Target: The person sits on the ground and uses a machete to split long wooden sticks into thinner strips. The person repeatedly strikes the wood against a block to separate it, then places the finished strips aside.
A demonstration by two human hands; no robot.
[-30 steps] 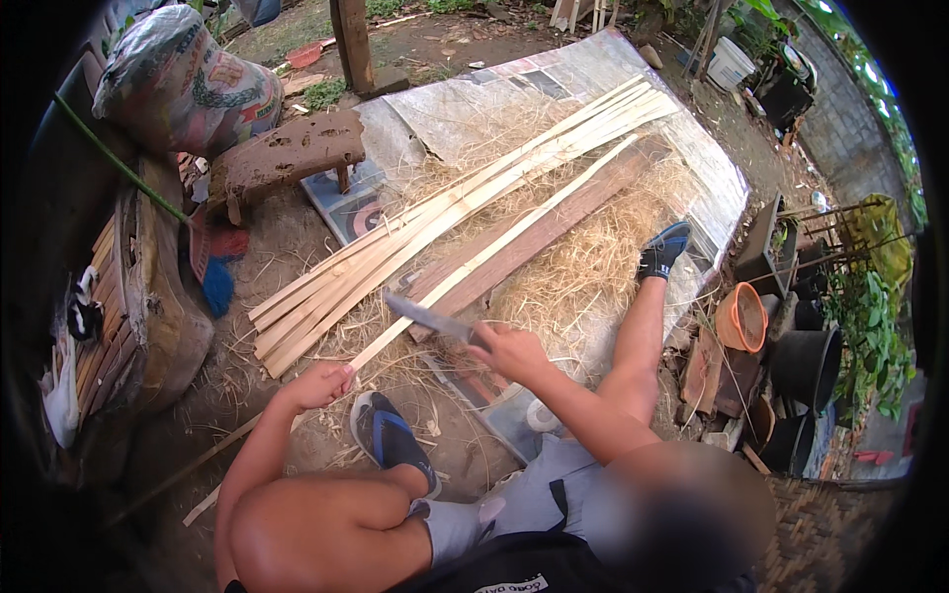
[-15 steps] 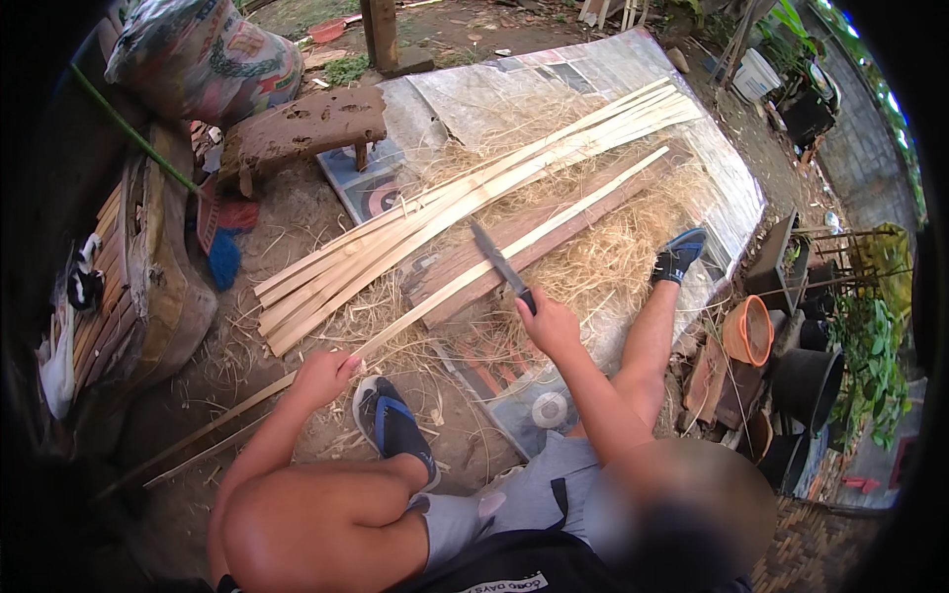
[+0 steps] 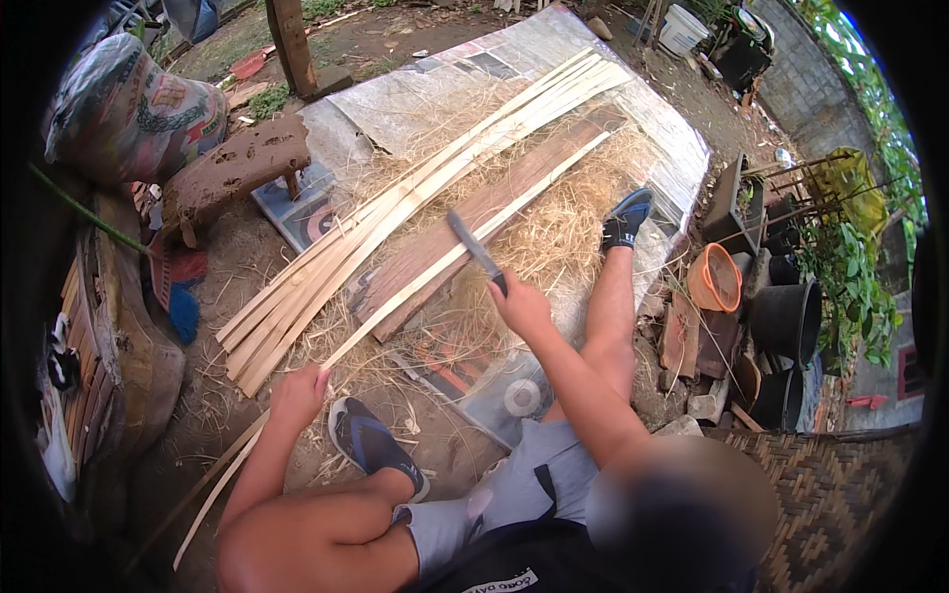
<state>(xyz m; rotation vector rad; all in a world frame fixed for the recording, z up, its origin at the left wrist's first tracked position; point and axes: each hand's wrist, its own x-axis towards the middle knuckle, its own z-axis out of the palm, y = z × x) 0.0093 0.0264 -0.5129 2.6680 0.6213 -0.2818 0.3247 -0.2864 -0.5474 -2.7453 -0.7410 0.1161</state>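
My left hand (image 3: 299, 397) is closed around the near part of a long, thin pale bamboo strip (image 3: 395, 298). The strip runs along a dark wooden board (image 3: 542, 176), and its loose tail (image 3: 210, 514) curves down behind my hand. In my right hand (image 3: 521, 308) is a dark-handled knife (image 3: 476, 247), fingers wrapped round the handle. Its blade crosses the strip over the middle of the board; whether it cuts in, I cannot tell. Beside the board lies a bundle of pale bamboo strips (image 3: 371, 227). Curly shavings (image 3: 559, 232) are heaped around the board.
A worn sheet (image 3: 346, 109) covers the ground beneath the work. My shoes (image 3: 628, 217) stand either side of the board's near end. A low wooden bench (image 3: 237, 163) and a stuffed sack (image 3: 138, 114) are at left. Right are an orange pot (image 3: 714, 279) and black buckets (image 3: 786, 321).
The whole view has shifted, so the scene sits farther left. The strip's tail behind my left hand now hangs more steeply. Both hands keep their holds on strip and knife.
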